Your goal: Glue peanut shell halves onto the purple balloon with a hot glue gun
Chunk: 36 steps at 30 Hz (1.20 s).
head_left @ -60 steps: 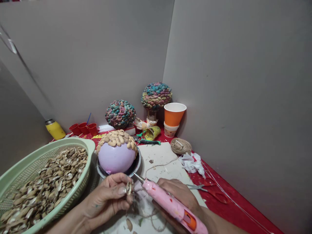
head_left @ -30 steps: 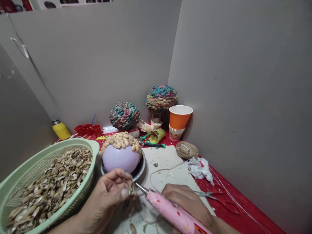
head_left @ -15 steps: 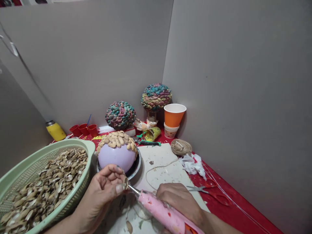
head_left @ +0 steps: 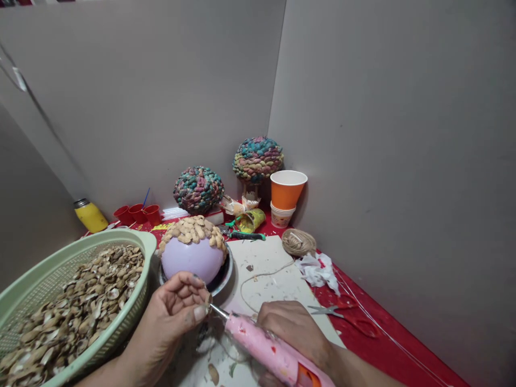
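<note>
One peanut shell [head_left: 208, 299], pinched in the left hand [head_left: 171, 314]; right hand [head_left: 293, 328], its grip clenched round a pink glue gun [head_left: 264, 345], metal tip [head_left: 219, 310] right at the shell; just beyond, a purple balloon [head_left: 191, 260], shells [head_left: 192, 230] across its top, sits in a dish [head_left: 228, 278].

yellow bottle [head_left: 91, 217] is set far left | red cups [head_left: 137, 215] are grouped beside it | orange cup [head_left: 287, 195] is stacked on paper cups [head_left: 281, 217], far right | scissors [head_left: 335, 312] are laid nearer, right
</note>
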### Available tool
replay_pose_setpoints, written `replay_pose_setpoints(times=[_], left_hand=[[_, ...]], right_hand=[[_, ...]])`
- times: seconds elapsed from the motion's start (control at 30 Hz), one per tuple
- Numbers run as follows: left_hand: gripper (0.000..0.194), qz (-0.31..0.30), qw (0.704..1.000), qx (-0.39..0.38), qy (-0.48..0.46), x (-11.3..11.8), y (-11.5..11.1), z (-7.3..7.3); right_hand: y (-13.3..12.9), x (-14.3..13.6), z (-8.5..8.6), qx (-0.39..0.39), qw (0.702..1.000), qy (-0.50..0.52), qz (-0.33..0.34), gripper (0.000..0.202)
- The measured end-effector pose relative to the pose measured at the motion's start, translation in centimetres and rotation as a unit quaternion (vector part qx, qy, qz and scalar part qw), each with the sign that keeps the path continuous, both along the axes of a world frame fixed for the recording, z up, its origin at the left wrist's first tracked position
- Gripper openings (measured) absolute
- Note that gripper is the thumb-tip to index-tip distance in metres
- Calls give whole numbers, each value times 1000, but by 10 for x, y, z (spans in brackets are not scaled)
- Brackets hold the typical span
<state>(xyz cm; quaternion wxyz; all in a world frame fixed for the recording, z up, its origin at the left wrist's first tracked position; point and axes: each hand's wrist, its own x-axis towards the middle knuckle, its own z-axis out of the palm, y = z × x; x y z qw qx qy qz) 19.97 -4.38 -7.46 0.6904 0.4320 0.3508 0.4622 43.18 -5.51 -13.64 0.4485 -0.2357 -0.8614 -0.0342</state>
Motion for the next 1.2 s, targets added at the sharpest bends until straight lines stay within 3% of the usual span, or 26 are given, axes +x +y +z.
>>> replay_pose_setpoints(times=[0.3, 0.7, 1.0, 1.2], left_hand=[[33, -4, 1000, -6, 0, 1, 0, -1], [34, -9, 1000, -7, 9, 1, 1, -3], [34, -19, 1000, -8, 6, 2, 0, -1], [32, -18, 1000, -4, 3, 3, -2, -1]], right_hand=[[-3, -3, 11, 15, 999, -19, -28, 51], [-4, -2, 17, 37, 996, -58, -54, 52], [-6, 1, 9, 17, 992, -84, -88, 46], [-2, 5, 2, 2, 995, -78, -58, 43]])
